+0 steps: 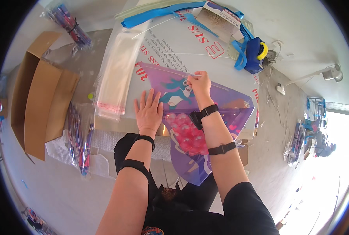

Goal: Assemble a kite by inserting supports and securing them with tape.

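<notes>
A purple printed kite [225,98] with a blue-and-white cartoon figure and pink balls lies on the work table, and its lower part hangs over the front edge. My left hand [149,113] rests flat at the kite's left side with its fingers spread, partly on the table top. Over the upper part of the kite, my right hand [200,84] is closed in a pinch at the cloth near a thin straight line that looks like a rod or edge. The fingertips hide exactly what lies between them. Dark straps circle both wrists and forearms.
A stack of clear plastic sleeves [113,74] lies left of the kite. Blue ribbon [162,15] and a blue tape dispenser [254,55] are at the table's far side. An open cardboard box [45,102] and bagged bundles of rods [79,137] stand to the left.
</notes>
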Available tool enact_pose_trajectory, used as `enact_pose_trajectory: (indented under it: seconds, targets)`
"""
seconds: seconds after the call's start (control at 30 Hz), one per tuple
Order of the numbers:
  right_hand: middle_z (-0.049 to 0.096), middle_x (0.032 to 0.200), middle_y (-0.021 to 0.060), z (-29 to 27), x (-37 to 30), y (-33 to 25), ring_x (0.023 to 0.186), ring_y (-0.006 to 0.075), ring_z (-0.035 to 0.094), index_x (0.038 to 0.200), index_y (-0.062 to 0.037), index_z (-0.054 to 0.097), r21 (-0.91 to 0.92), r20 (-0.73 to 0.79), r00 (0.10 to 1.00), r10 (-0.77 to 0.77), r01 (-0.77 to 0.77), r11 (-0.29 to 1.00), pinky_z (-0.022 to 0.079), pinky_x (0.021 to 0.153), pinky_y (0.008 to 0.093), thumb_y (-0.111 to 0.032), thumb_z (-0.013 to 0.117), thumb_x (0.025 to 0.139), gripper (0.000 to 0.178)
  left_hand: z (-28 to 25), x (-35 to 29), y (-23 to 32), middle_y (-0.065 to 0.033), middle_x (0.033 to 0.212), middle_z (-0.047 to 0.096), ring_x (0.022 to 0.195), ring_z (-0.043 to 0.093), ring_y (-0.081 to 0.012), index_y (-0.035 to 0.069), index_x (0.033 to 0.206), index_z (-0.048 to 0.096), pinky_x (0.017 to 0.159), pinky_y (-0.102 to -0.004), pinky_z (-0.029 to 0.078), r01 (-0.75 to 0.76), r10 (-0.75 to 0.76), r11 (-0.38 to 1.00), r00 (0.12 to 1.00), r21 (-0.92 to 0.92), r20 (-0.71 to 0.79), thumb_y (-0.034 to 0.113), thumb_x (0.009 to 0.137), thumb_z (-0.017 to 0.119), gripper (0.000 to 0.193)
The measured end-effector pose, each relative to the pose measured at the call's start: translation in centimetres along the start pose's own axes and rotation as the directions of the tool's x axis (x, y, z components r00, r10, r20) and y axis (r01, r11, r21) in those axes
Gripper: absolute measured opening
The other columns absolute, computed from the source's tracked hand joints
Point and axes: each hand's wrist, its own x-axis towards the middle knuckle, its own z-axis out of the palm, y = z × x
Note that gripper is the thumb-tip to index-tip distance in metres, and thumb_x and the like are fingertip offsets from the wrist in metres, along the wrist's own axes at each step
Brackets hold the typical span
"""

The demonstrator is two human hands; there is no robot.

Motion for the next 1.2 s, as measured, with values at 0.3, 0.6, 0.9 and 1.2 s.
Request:
enact_pose_trajectory:
  seconds: [0.3, 0.6, 0.9, 1.2]
  targets:
    - [0.067, 0.075, 0.0091, 0.1, 0.4, 0.0, 0.062, 0.0133, 0.066, 0.102, 0.0013, 0.049, -0.008, -0.031, 0.999, 0.025, -0.025, 1.000, 0.049, 0.053, 0.0265, -0.004, 0.069, 0.079, 0.030, 0.0, 0.0, 0.1, 0.0020, 0.143, 0.044, 0.136, 0.034, -0.0241, 0.020, 0.130, 0.054, 0.113, -0.0506, 0.020, -0.006, 0.005, 1.000, 1.000, -0.007, -0.003, 0.030, 0.093, 0.050, 0.039]
    - [0.066, 0.071, 0.0086, 0.0, 0.9, 0.2, 0.058, 0.0129, 0.064, 0.101, 0.0016, 0.049, -0.022, -0.024, 0.999, 0.044, -0.045, 0.999, 0.048, 0.051, 0.0261, -0.006, 0.070, 0.077, 0.033, 0.1, -0.1, 0.0, 0.0024, 0.144, 0.043, 0.136, 0.033, -0.0240, 0.021, 0.131, 0.053, 0.113, -0.0506, 0.020, -0.001, 0.001, 1.000, 1.000, 0.000, 0.011, 0.030, 0.093, 0.049, 0.039]
    - [0.063, 0.068, 0.0089, -0.1, 0.9, -1.0, 0.056, 0.0145, 0.063, 0.099, 0.0027, 0.048, -0.069, -0.013, 0.994, 0.105, -0.106, 0.992, 0.048, 0.049, 0.0260, -0.002, 0.067, 0.072, 0.033, 0.1, -0.1, 0.0, 0.0039, 0.143, 0.043, 0.136, 0.032, -0.0229, 0.022, 0.131, 0.054, 0.113, -0.0500, 0.020, 0.001, -0.001, 1.000, 1.000, 0.019, 0.009, 0.031, 0.094, 0.049, 0.038]
    - [0.061, 0.059, 0.0085, 0.2, 1.8, -1.6, 0.048, 0.0154, 0.063, 0.085, 0.0033, 0.051, -0.151, 0.001, 0.998, 0.065, -0.064, 0.987, 0.048, 0.046, 0.0258, 0.001, 0.062, 0.070, 0.019, 0.2, -0.1, -0.2, 0.0033, 0.143, 0.044, 0.135, 0.034, -0.0239, 0.022, 0.129, 0.054, 0.112, -0.0507, 0.023, -0.015, 0.015, 1.000, 1.000, 0.026, -0.019, 0.030, 0.093, 0.051, 0.038]
